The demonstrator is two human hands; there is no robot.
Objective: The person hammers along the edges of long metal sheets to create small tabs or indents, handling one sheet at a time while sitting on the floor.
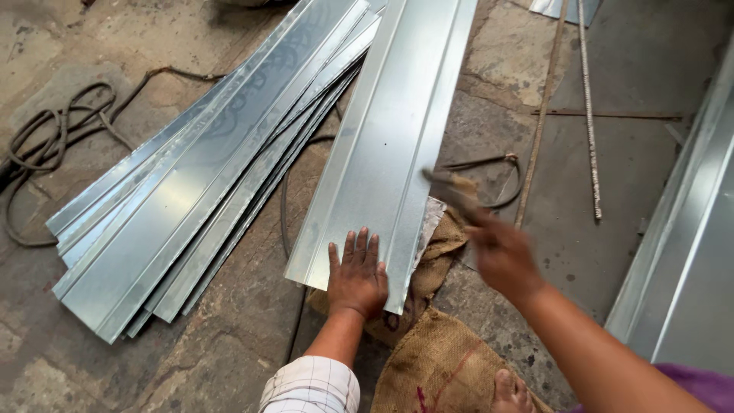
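Your left hand [357,274] lies flat on the near end of a long folded metal sheet [386,130], with the fingers [361,245] stretched and a little spread, pressing on the surface and pinching nothing. This sheet lies on the concrete floor [229,329] and runs from near your hand to the far edge of the view; its near end rests over a piece of burlap sack [436,359]. Your right hand [501,256] is raised just right of the sheet and is blurred; it is closed around the handle of a dark tool [451,187], whose head is above the right edge of the sheet, but I cannot tell what kind of tool it is. On the left, a fanned stack of similar sheets [191,183] lies beside the first one, and farther left there is a coil of dark cable [53,145]. On the right, a thin ribbed rod [589,115] lies on the floor, and a large metal panel [688,260] is at the right edge. A bare foot [508,391] shows at the near edge on the sack.
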